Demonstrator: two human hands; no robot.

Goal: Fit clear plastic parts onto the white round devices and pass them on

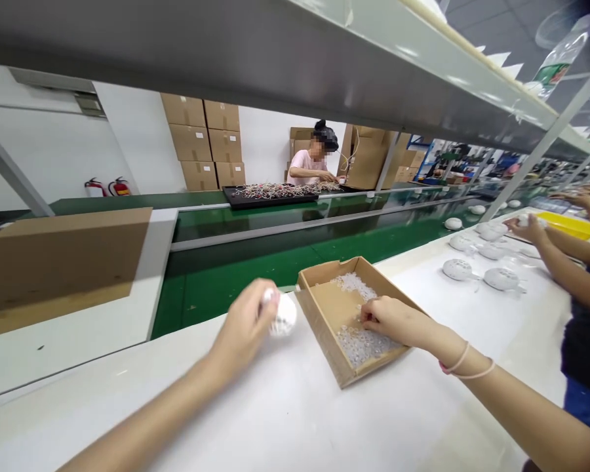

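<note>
My left hand (248, 319) is closed around a round white plastic part (284, 316) with small openings in its side, held above the white worktop left of a cardboard tray. My right hand (386, 319) reaches into the shallow cardboard tray (319, 331), its fingertips pinched together over the small pieces; whether a piece is between them is hidden. Many small translucent pieces (361, 345) lie heaped at the tray's near end, with more (354, 284) at its far end.
A green conveyor (216, 282) runs behind the white worktop (255, 406). Several white domed parts (502, 278) lie at the right, near a co-worker's hands (531, 229) and a yellow tray (570, 226). Across the belt, another person (309, 164) sits at a black tray (255, 201) of wires. A shelf (275, 72) hangs overhead.
</note>
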